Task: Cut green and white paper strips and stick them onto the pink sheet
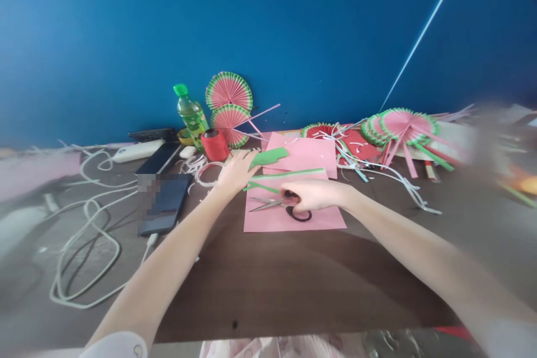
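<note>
Scissors with black handles point(302, 215) lie over a pink sheet point(268, 225), their parted blades pointing left. Fingers of my right hand point(312, 194) are closed around one handle loop. Farther back, my left hand point(237, 170) touches the left end of a folded green paper piece point(272, 155); its fingers reach forward, and whether they grip the paper is unclear. Thin green strips point(263, 187) rest on the pink sheet between the two hands. Behind them lies another pink sheet point(310, 151).
A green-capped bottle point(192, 114), a red thread spool point(215, 144) and pink round paper fans point(229, 92) stand near the blue wall. At left are a phone point(170, 207) and a looped white cable point(117, 251). More fans point(405, 123) lie at right.
</note>
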